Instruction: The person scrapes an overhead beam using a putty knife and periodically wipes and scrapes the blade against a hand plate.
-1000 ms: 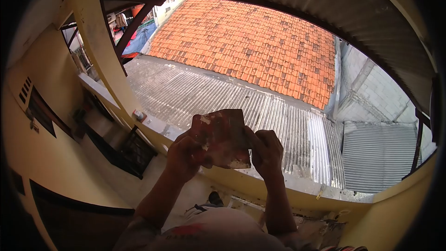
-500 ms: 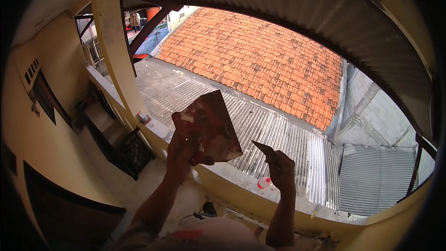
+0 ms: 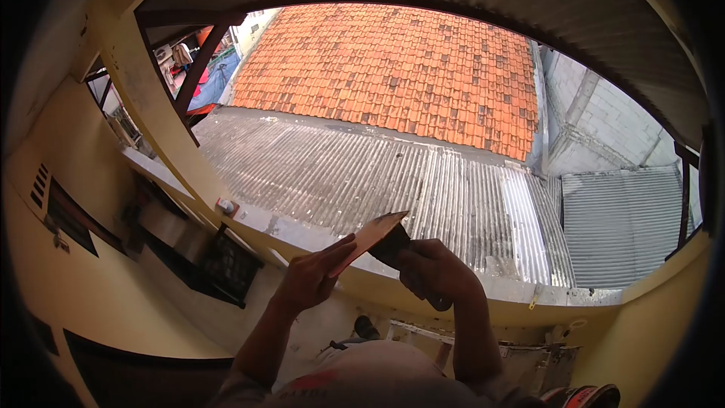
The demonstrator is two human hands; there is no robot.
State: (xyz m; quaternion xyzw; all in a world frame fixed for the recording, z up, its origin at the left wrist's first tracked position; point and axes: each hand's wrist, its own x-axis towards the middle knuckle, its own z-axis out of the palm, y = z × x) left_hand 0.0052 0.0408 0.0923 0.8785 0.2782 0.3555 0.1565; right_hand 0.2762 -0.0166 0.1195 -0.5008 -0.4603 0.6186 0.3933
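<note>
My left hand (image 3: 303, 281) is closed on a flat reddish board (image 3: 367, 243), now tilted so that its face shows only as a narrow strip. In my right hand (image 3: 444, 276) is a putty knife (image 3: 392, 246), its dark wide blade against or very near the board's right edge. The knife's handle end sticks out below my fingers. Whether blade and board touch I cannot tell. Both hands are held in front of my body, over the inner side of the balcony wall.
Beyond the balcony wall's ledge (image 3: 498, 281) lie a corrugated roof (image 3: 340, 174) and an orange tiled roof (image 3: 393, 75). A small container (image 3: 226, 206) stands on the ledge at the left. A dark bench-like piece (image 3: 226, 261) is at left, and a round red-and-dark object (image 3: 589, 397) at bottom right.
The board has been lowered and turned from face-on to nearly edge-on. My right hand has brought the putty knife left to the board. The view has shifted too.
</note>
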